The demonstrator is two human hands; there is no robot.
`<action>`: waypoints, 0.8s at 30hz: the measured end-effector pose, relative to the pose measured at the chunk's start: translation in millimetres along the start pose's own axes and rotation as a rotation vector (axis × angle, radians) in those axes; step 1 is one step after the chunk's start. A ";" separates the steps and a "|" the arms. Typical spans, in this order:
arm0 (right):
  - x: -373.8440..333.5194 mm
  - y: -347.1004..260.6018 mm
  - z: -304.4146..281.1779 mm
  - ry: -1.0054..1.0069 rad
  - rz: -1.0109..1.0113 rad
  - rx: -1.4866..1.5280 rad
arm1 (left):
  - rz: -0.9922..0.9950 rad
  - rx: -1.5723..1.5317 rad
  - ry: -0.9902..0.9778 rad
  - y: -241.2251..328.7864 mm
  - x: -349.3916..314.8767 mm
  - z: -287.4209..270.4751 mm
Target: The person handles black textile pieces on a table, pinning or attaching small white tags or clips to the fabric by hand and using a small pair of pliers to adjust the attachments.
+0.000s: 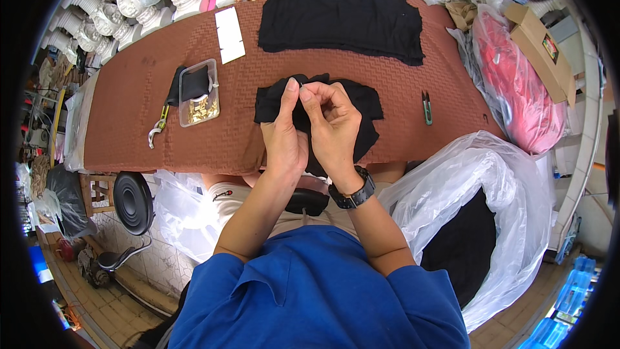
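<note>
So on my feed the bunched black cloth (365, 100) lies roughly crosswise, nearside of the folded black stack (342, 22), equally under the left hand (284, 139) and right hand (336, 119), both pinching a tiny item (301, 85) I can't identify.

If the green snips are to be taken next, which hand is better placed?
Probably the right hand: the snips lie on its side of the black cloth, and the left hand is farther away. Both hands look occupied.

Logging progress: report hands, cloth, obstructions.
Left hand, right hand: meeting over bunched black cloth. Any pinched item too small to identify. Green snips off right; nothing blocking.
</note>
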State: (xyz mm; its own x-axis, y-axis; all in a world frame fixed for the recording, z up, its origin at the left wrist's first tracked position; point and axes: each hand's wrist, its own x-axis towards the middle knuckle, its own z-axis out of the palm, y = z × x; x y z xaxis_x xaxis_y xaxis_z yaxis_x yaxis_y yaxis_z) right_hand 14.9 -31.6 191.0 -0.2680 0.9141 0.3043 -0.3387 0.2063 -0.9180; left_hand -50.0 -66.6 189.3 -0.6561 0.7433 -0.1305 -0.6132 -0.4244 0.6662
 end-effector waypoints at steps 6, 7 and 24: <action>0.2 3.4 0.4 0.008 -0.003 0.019 | 0.009 0.026 0.006 -0.5 -0.6 -0.1; 0.2 3.7 0.3 0.010 -0.004 0.021 | 0.017 0.048 0.000 -1.6 0.2 -2.1; 0.9 3.0 -1.2 0.022 0.049 0.049 | 0.006 0.019 0.031 -1.2 -2.1 2.4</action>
State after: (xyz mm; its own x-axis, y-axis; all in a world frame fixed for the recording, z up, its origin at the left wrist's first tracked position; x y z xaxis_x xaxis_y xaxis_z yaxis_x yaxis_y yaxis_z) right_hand 14.8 -29.8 188.2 -0.2656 0.9302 0.2532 -0.3692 0.1445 -0.9181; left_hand -46.8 -66.4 190.5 -0.6734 0.7241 -0.1492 -0.6010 -0.4186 0.6809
